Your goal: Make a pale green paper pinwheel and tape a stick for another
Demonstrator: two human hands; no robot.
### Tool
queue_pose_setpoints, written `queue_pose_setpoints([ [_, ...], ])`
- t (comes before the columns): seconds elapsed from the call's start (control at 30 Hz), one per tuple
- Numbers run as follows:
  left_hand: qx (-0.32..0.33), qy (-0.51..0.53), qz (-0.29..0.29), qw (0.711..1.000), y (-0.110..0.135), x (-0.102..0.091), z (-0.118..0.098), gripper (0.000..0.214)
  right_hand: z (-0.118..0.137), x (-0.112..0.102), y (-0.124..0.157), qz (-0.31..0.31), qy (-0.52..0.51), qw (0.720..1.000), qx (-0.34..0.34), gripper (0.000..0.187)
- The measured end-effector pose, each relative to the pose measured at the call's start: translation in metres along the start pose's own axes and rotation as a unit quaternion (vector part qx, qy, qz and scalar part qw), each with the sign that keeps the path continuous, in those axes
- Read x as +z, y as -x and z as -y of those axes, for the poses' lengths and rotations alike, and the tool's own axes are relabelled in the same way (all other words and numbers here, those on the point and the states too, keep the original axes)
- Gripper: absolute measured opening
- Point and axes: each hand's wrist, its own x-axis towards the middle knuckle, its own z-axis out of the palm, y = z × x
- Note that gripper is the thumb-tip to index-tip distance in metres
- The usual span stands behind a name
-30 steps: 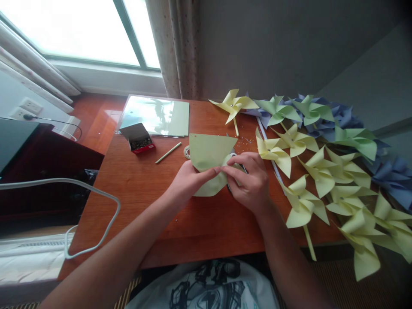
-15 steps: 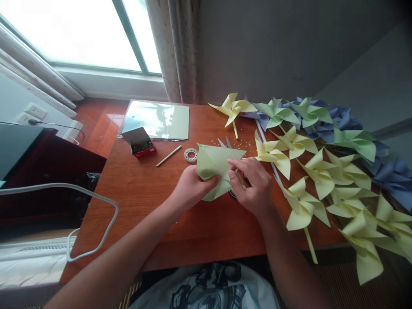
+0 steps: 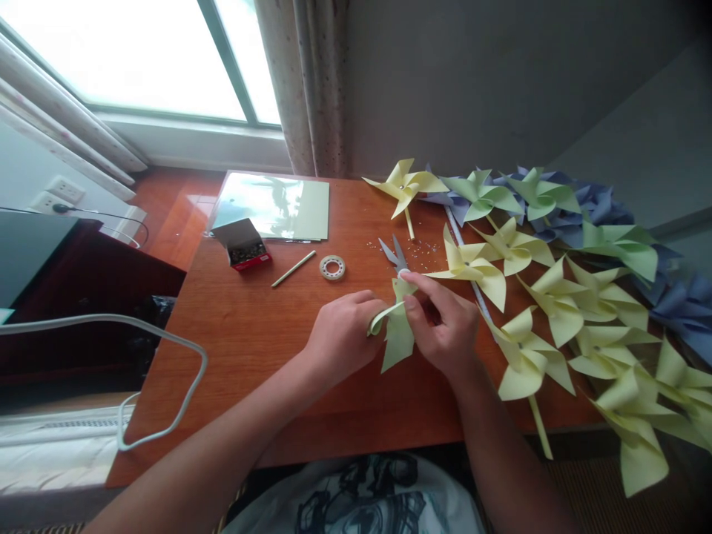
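Paper (image 3: pixel 398 345), pale green and curled, is held above the desk (image 3: pixel 239 334) between both hands, its visible length running far to near. Its left part is gripped in the curled left hand (image 3: pixel 348 331); its far right edge is pinched by the right hand's (image 3: pixel 445 326) thumb and forefinger. Neither is nearer, both being in contact. Scissors (image 3: pixel 394 254) are seen just beyond, partly covered.

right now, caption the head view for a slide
Left hand grips curled paper as right hand touches it, near open scissors and paper pinwheels.
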Motion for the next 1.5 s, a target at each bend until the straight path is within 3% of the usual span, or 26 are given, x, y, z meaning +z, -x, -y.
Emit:
queue_pose_setpoints([
  [0.1, -0.013, 0.044, -0.008, 0.999, -0.002, -0.003, 0.003, 0.021, 0.001, -0.003, -0.001, -0.028, -0.045, 0.998, 0.02, 0.018],
  [0.2, -0.031, 0.11, -0.035, 0.993, -0.004, -0.007, 0.004, 0.024, 0.001, -0.005, -0.003, -0.042, -0.121, 0.99, 0.055, 0.019],
  [0.33, -0.093, 0.23, -0.059, 0.967, -0.005, -0.008, 0.006, 0.027, -0.002, -0.005, -0.004, 0.012, -0.173, 0.979, 0.111, 0.008],
  [0.67, -0.215, 0.439, -0.029, 0.872, -0.006, -0.008, 0.004, 0.018, -0.003, -0.001, -0.007, 0.05, -0.097, 0.991, 0.08, 0.012],
  [0.97, -0.228, 0.474, -0.014, 0.85, -0.006, -0.01, -0.001, 0.027, -0.005, 0.002, -0.006, 0.04, -0.082, 0.994, 0.066, 0.013],
  [1.5, -0.236, 0.501, -0.01, 0.832, -0.006, -0.009, -0.001, 0.023, -0.005, 0.003, -0.006, 0.04, -0.065, 0.997, 0.028, 0.017],
])
